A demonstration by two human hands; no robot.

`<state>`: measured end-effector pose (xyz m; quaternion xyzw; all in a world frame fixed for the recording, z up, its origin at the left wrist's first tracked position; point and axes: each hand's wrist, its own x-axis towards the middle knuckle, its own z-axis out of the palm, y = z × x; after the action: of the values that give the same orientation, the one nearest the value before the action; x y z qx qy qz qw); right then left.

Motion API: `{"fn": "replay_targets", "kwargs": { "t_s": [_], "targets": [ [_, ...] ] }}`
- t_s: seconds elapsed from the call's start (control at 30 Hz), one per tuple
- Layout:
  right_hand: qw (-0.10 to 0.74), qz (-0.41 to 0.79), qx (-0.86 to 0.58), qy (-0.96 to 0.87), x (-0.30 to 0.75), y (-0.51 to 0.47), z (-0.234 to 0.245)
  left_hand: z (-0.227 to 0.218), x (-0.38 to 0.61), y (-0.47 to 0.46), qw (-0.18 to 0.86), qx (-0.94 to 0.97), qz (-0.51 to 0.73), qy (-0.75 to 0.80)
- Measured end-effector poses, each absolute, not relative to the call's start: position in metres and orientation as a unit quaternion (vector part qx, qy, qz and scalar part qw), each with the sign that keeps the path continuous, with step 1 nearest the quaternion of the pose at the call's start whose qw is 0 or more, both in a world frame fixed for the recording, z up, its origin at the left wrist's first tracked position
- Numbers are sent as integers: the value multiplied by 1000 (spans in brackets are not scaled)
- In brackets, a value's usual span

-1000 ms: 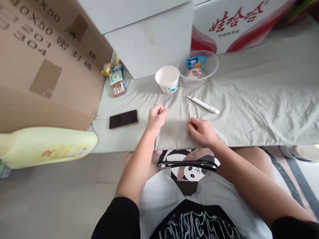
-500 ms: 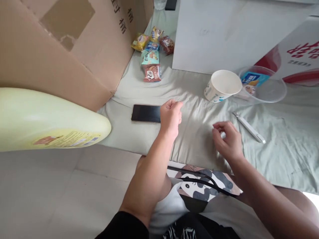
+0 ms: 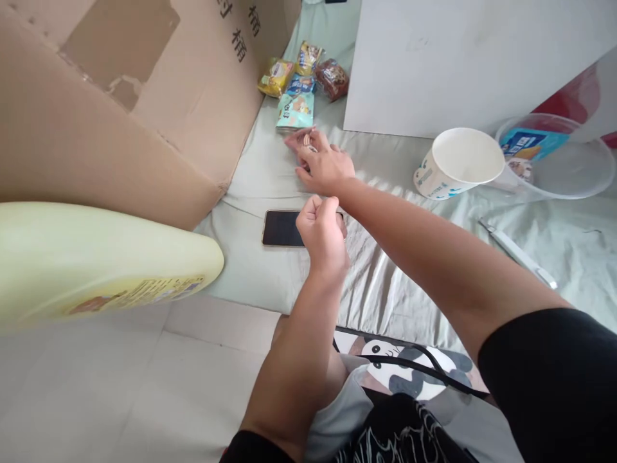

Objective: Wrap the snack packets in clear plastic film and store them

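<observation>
My right hand (image 3: 322, 166) reaches across to the far left and lies over a red-brown snack packet (image 3: 307, 139), fingers curled on it; only a sliver of the packet shows between them. Just beyond lie a teal packet (image 3: 295, 109) and other snack packets (image 3: 308, 67). My left hand (image 3: 322, 233) is a closed fist resting on the pale green cloth (image 3: 395, 283), touching the right end of a black phone (image 3: 282, 228). Nothing shows in the fist.
A big cardboard box (image 3: 120, 96) walls off the left, a white box (image 3: 457, 58) the back. A white paper cup (image 3: 457, 164) and a clear bowl (image 3: 578, 186) holding packets stand at right, with a white pen-like tool (image 3: 518, 254) in front. A pale yellow object (image 3: 96, 263) juts in at left.
My right hand has left the cloth in front of me and crossed over my left arm to the snack packets. The left fist stayed by the phone. The view turned left.
</observation>
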<state>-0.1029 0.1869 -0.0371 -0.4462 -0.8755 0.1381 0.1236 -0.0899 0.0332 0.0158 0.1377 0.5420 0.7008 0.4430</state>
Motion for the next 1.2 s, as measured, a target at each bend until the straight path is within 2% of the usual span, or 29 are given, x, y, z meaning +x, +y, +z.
{"fn": "replay_targets", "kwargs": {
  "t_s": [0.1,0.27,0.47,0.6,0.73,0.83,0.97,1.2],
  "targets": [
    [177,125,-445,-869,-51,153,-20,14,-90,36,418,166,702,552],
    [323,144,-463,-813,77,68,-9,9,-75,35,407,223,693,551],
    [421,259,-495,-714,209,-20,-32,-14,-11,9,433,486,529,545],
    [458,330,-571,-596,246,-29,-33,-22,37,0,521,552,446,474],
    [455,388,-541,-592,262,-12,-24,-21,69,6,614,577,388,373],
    [427,385,-526,-626,270,-1,-23,-21,81,13,610,555,373,425],
    [397,312,-532,-680,278,7,-26,-24,79,27,575,541,388,476],
    [314,118,-654,-678,278,17,-30,-38,63,49,536,513,438,508]
  ]
}}
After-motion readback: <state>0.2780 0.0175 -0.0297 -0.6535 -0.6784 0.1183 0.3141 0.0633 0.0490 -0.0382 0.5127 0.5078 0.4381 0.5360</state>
